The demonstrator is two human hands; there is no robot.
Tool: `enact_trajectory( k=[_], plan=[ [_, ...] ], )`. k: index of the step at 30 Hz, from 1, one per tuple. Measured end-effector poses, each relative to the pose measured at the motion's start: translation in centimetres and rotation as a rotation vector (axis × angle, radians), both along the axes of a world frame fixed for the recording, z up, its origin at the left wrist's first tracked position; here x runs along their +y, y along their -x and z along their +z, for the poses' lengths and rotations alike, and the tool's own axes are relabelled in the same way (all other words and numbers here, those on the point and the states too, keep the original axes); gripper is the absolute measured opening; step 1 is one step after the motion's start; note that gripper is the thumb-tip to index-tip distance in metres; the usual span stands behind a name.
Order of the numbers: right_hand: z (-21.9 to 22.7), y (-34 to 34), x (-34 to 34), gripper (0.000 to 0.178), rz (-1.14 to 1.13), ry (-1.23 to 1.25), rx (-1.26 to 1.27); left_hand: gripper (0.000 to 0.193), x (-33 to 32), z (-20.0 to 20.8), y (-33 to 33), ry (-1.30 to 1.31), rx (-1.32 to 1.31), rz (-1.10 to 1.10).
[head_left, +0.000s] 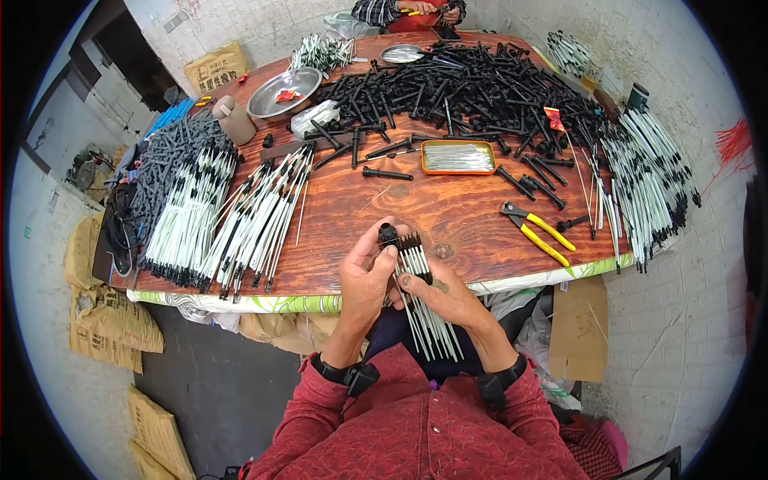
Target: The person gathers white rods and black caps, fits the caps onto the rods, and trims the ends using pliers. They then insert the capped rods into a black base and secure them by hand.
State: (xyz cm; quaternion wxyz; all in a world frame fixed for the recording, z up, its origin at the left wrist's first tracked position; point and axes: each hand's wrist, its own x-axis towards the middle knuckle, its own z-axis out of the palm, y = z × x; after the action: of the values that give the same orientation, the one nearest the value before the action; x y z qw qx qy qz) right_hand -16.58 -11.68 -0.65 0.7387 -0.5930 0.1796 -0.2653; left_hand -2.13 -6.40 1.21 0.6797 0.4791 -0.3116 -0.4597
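My left hand [364,280] is closed on a black plastic piece with a round knobbed head [388,234], its thumb pressed against it. Close beside it, my right hand [454,302] grips a bundle of thin white rods with black tips [432,332], fanned out and pointing down toward my lap. The black tips stand up level with the knobbed piece. Both hands are just past the table's front edge, and their undersides are hidden. Yellow-handled pincers [538,232] lie to the right of my hands.
Black plastic pieces [464,80] are heaped over the far side of the wooden table [344,232]. An orange-rimmed tin of thin pins [458,158] sits mid-table. Rod bundles lie left [188,216] and right [648,184]. A metal bowl [272,94] stands far left. Another person's hands [424,8] work opposite.
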Motion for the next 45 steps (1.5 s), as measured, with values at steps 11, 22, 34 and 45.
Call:
enact_trajectory(
  k=[11, 22, 34, 45],
  plan=[
    [0.6, 0.0, 0.0, 0.028, 0.089, -0.053, -0.043, 0.043, 0.1, -0.4, -0.8, 0.034, 0.156, -0.035],
    [0.4, -0.9, -0.3, 0.038, 0.133, 0.034, -0.039, 0.052, 0.8, 1.4, -3.4, 0.084, -0.09, -0.205],
    [-1.4, -1.5, 1.0, 0.034, 0.104, 0.105, 0.063, 0.05, 2.3, 0.2, -5.1, 0.115, -0.144, -0.266],
    [-1.2, -2.1, 1.7, 0.033, 0.204, 0.029, 0.084, 0.053, 3.5, 0.1, -6.4, 0.112, -0.273, -0.264]
  ],
)
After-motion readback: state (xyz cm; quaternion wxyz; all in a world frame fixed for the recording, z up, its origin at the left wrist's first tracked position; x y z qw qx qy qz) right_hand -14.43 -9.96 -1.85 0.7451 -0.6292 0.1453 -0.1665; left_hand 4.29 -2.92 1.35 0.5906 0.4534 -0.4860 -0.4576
